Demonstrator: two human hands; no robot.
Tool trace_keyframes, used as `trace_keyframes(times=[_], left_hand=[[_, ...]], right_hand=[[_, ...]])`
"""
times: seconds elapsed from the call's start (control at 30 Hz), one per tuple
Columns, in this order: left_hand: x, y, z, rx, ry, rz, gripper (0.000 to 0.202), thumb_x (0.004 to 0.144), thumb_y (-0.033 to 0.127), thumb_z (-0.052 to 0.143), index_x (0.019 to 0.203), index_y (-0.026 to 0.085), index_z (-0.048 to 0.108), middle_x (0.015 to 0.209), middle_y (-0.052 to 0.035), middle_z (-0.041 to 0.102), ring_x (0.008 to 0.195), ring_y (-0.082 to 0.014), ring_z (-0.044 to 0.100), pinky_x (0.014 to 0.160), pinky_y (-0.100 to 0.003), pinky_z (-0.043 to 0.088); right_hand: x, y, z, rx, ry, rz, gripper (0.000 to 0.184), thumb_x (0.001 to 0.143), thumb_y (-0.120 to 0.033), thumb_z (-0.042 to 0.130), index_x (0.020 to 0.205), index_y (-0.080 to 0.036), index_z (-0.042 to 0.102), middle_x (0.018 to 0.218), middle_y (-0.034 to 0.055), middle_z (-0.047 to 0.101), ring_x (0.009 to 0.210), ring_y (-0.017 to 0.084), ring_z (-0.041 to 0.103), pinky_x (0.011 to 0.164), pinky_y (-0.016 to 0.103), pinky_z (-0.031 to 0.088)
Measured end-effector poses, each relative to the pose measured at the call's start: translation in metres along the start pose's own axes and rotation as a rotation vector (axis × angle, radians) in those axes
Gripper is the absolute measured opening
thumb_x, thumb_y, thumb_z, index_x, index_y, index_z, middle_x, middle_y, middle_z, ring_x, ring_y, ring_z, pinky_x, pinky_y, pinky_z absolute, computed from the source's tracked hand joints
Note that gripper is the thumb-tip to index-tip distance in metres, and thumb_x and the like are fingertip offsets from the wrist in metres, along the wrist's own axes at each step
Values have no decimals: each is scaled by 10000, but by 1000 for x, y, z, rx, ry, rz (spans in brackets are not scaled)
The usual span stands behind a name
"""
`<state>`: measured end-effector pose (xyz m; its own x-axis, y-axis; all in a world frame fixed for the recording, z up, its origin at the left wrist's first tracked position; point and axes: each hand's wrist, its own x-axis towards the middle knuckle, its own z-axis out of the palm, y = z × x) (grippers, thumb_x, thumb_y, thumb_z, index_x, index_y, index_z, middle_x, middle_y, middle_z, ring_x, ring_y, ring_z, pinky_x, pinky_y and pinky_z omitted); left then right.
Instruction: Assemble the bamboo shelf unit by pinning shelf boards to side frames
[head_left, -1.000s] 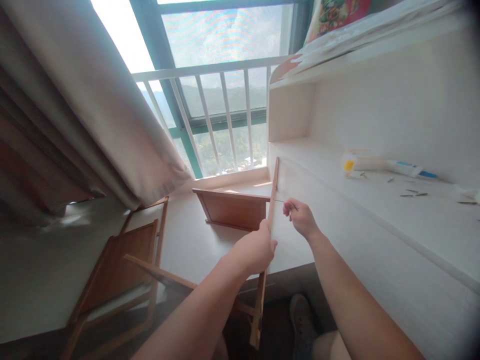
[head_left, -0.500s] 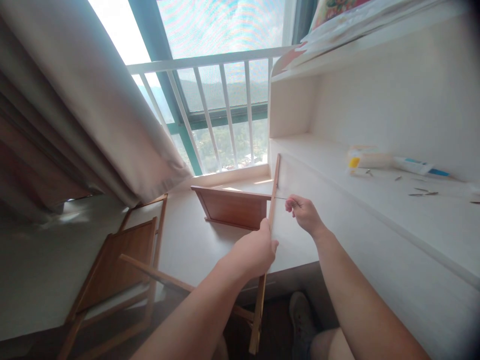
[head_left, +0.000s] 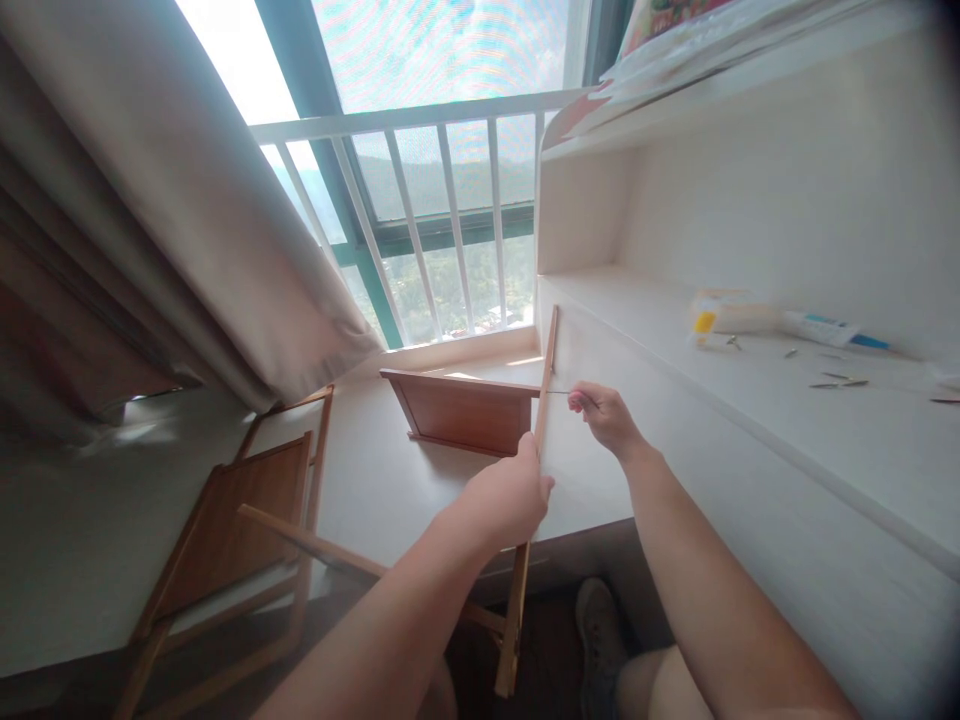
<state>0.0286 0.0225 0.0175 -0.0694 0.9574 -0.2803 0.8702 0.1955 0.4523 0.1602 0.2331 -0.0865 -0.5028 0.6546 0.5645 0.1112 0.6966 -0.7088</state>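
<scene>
My left hand (head_left: 512, 492) is closed round a long wooden bar (head_left: 548, 400), which runs from the window side down past the white surface's front edge. A brown wooden panel (head_left: 469, 412) with rails along two edges meets this bar from the left. To the right of the bar, my right hand (head_left: 602, 412) is closed on a thin-shafted tool (head_left: 557, 392). The shaft points left and its tip reaches the bar, level with the panel's upper rail. My fingers hide the tool's handle, so its exact kind is unclear.
At left leans a wooden folding frame with a panel (head_left: 236, 535). Another wooden bar (head_left: 315, 545) slants behind my left forearm. On the right ledge lie several small metal screws (head_left: 838, 383), a tube with a blue cap (head_left: 832, 330) and a yellow-marked package (head_left: 705, 322). A curtain (head_left: 225, 230) hangs beside the railing (head_left: 420, 120).
Hardly anything differs. The view shifts slightly, while both hands keep their grip and the tool's shaft still meets the wooden bar at the same spot.
</scene>
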Motion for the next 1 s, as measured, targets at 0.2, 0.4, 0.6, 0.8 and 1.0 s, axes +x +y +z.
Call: trace_keyframes(times=[0.2, 0.4, 0.6, 0.8, 1.0], left_hand=[[0, 0, -1, -2, -5, -9, 427, 919, 374, 363, 1305, 194, 328, 1044, -172, 686, 905, -335, 655, 717, -378, 468], [-1, 1, -1, -17, 0, -7, 444, 926, 371, 374, 1326, 188, 315, 1085, -177, 679, 957, -320, 650, 764, -366, 465], [0, -1, 1, 14, 5, -21, 406, 922, 386, 358, 1283, 201, 346, 1041, -166, 688, 900, -332, 655, 708, -372, 465], [-1, 0, 0, -11, 7, -27, 426, 917, 370, 372, 1309, 210, 324, 1071, -167, 682, 938, -331, 652, 750, -384, 465], [-3, 2, -2, -8, -8, -30, 425, 920, 379, 370, 1301, 192, 336, 1091, -182, 674, 948, -328, 649, 754, -381, 467]], right_hand=[[3, 6, 5, 46, 40, 33, 390, 931, -471, 458, 695, -183, 574, 641, 8, 530, 580, 135, 477, 578, 271, 389], [1, 5, 6, 72, 12, 76, 418, 927, -503, 445, 691, -183, 572, 651, 19, 552, 561, 134, 477, 561, 278, 398], [-1, 2, 4, 172, -68, 141, 418, 926, -481, 451, 655, -179, 552, 620, 22, 557, 561, 138, 496, 529, 278, 407], [0, -9, -1, 267, -135, 231, 435, 923, -480, 461, 621, -176, 540, 542, 8, 532, 497, 122, 476, 493, 271, 394], [1, -13, 1, 266, -138, 264, 482, 906, -533, 475, 588, -176, 530, 518, 20, 534, 486, 124, 483, 465, 263, 379]])
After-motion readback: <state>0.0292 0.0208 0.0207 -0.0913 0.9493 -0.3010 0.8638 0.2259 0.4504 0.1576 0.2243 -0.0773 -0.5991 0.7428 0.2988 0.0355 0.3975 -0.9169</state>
